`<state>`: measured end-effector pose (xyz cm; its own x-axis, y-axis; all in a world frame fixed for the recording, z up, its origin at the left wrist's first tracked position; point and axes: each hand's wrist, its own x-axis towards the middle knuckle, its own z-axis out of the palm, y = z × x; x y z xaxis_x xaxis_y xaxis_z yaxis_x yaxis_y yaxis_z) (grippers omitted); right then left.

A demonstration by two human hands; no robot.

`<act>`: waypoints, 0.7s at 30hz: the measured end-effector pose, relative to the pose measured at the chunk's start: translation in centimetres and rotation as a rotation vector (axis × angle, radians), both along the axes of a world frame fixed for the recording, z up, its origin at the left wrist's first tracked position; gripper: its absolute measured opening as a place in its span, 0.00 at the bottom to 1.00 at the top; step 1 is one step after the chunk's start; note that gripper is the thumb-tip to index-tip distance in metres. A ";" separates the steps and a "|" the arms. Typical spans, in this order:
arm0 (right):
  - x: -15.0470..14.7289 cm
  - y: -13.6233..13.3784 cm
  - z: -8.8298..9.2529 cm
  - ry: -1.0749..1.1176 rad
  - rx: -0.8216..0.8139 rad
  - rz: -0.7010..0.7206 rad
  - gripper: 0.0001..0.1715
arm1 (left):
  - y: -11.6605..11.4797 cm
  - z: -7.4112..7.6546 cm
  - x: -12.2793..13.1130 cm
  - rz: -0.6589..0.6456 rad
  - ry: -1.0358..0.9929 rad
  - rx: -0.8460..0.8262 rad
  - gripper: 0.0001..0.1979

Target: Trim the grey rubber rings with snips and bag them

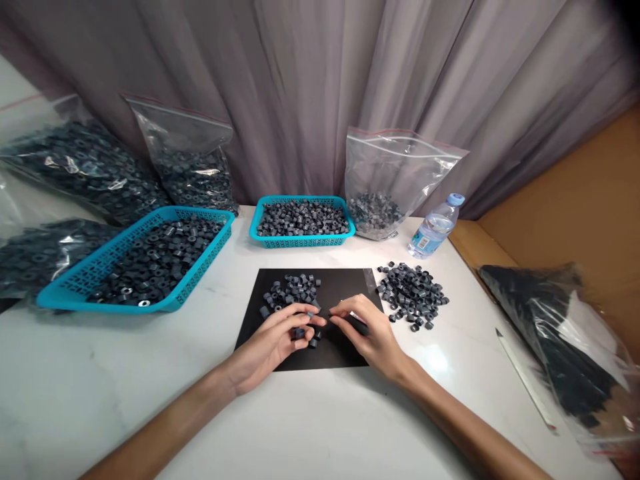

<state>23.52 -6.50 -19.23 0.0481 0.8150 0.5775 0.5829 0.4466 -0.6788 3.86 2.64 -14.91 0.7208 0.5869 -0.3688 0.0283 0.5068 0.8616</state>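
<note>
Over a black mat (pixel 345 287), my left hand (pixel 280 333) pinches a small grey ring-shaped piece (pixel 311 314) between thumb and fingers. Another such piece (pixel 299 333) shows by its curled lower fingers; whether they hold it I cannot tell. Close by on the right, my right hand (pixel 367 330) has thumb and forefinger brought together, their tips near the held piece. What sits in that pinch is too small to make out. Behind my left hand lies a loose pile of grey ring-shaped pieces (pixel 293 290) on the mat. A second pile (pixel 413 293) is on the white table, right of the mat.
Blue baskets (pixel 200 293) (pixel 303 243) full of similar pieces stand left and at the back. Zip bags (pixel 185 167) (pixel 380 180) of pieces line the back and left. A water bottle (pixel 434 230), a white strip (pixel 525 380) and a bag with black contents (pixel 555 340) are right.
</note>
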 end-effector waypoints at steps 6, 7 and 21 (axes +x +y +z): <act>0.1 0.1 1.5 0.092 0.059 -0.071 0.10 | -0.3 0.0 -0.2 0.036 -0.071 -0.164 0.06; 0.1 0.1 1.9 0.107 0.064 -0.084 0.11 | -0.3 -0.1 -0.3 0.037 -0.075 -0.174 0.07; -1.5 -0.2 1.4 0.351 -0.063 0.093 0.17 | -1.2 0.0 -0.5 -0.135 -0.162 -0.078 0.15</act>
